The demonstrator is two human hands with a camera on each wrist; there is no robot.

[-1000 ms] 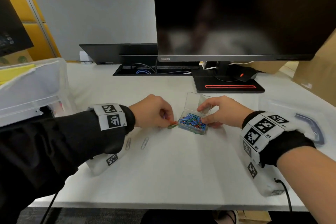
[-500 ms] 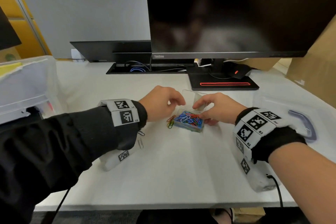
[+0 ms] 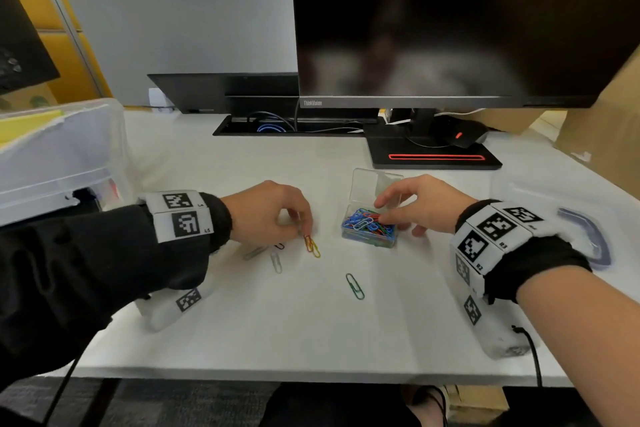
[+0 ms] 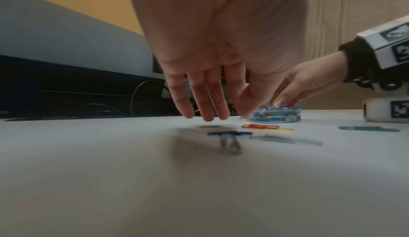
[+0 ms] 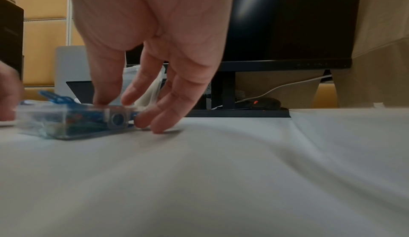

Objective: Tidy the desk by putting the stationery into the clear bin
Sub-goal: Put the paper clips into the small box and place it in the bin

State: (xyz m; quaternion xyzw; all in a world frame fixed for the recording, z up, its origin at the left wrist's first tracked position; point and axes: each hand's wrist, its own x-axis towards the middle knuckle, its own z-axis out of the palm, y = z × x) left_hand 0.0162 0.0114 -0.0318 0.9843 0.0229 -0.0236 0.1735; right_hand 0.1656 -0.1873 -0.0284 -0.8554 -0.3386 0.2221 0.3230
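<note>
A small clear box [image 3: 367, 232] full of coloured paper clips sits mid-desk with its lid [image 3: 375, 184] standing open. My right hand [image 3: 382, 210] holds it, thumb on the near rim and fingers against its side [image 5: 115, 103]. My left hand [image 3: 304, 227] hovers left of the box, fingers pointing down over a red and a yellow clip [image 3: 312, 246], and holds nothing [image 4: 230, 114]. Loose clips lie around: white [image 3: 276, 262], green [image 3: 355, 286], blue [image 4: 230, 133]. The clear bin [image 3: 69, 149] stands at the far left.
A black monitor [image 3: 450, 21] on a stand base [image 3: 433, 156] fills the back, with a mouse [image 3: 467, 135] beside it. A clear lid with a blue handle [image 3: 585, 236] lies at the right. Cardboard [image 3: 606, 121] leans at the far right.
My left hand has drawn back left from the box to above the red and yellow clips. A green clip now lies in front of the box. My right hand stays on the box.
</note>
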